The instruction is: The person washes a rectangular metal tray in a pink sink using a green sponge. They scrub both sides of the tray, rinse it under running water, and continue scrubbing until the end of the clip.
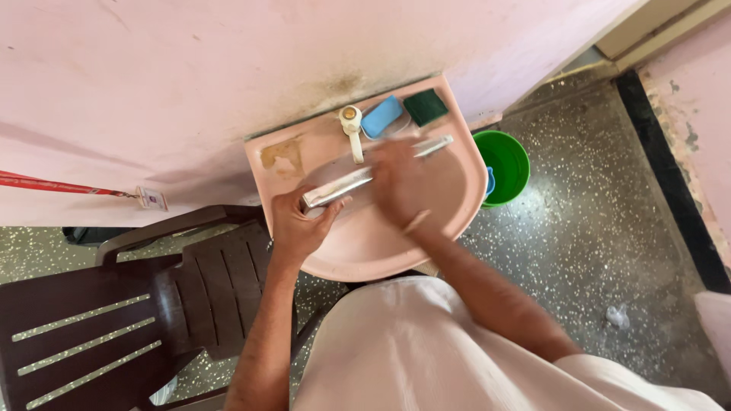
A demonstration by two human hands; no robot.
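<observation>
A: Quick pass. What am I looking at?

B: I see a pink wash basin (358, 251) fixed to a pink wall (152, 76). A long flat metal piece (346, 185) lies slanted across the bowl, near-left end low, far-right end up by the basin's right rim.

A: Left hand?

B: The left hand (298, 226) is clenched around the near-left end of the metal piece, thumb on top, fingers wrapped under. Firm grasp.

A: Right hand?

B: The right hand (403, 186) sits over the middle of the metal piece, pressed on it. It's motion-blurred, so I cannot tell whether it grips the piece, holds something against it or just lies flat on it.

A: Stuff on the basin ledge?

B: A white tap (352, 131) at the far middle, spout pointing into the bowl. Just right of it a blue soap bar (381, 116), then a dark green scrub pad (426, 106) at the far-right corner. There's a brownish stain left of the tap.

A: Surroundings?

B: A green bucket (502, 164) stands on the speckled floor (609, 228) right of the basin, with something blue at its rim. A dark brown plastic chair (114, 304) stands near left, close to the basin. A red strap (61, 185) runs along the wall at far left.

A: Done.
</observation>
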